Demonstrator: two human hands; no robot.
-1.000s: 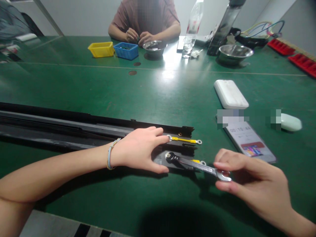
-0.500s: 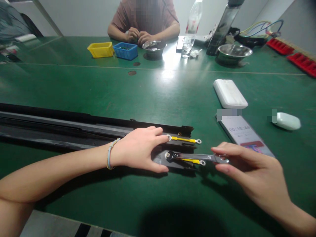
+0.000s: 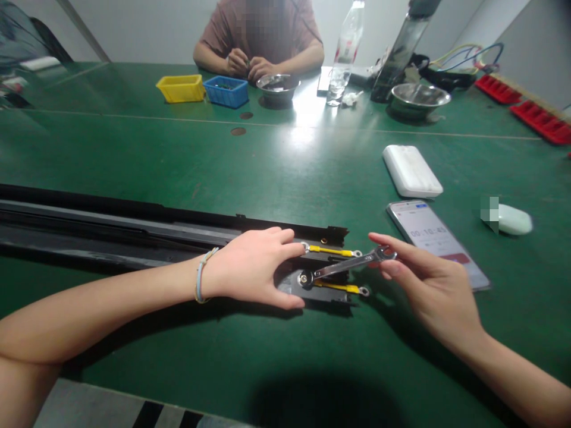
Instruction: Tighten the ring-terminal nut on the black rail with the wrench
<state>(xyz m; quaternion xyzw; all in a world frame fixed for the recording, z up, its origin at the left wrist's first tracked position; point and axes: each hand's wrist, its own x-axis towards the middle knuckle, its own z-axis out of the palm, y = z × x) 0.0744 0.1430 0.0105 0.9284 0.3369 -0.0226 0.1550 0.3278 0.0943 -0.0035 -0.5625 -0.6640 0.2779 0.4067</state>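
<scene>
My left hand lies flat with fingers spread across two long black rails. Its index finger reaches a ring terminal at the inner end of one short yellow wire. Between thumb and fingers of my right hand is the open end of a combination wrench. The wrench's ring end sits around a bolt on the nearer rail, just right of my left hand. A second yellow wire runs out from beneath the wrench to a ring terminal past the rail's end.
A phone, a white power bank and a pale green case lie at right. Across the table sits a person behind a yellow bin, a blue bin and a metal bowl. A bottle stands beyond.
The wrench's free end has swung away from me, up and leftward, turning about the bolt with my right hand. My left hand has stayed in place.
</scene>
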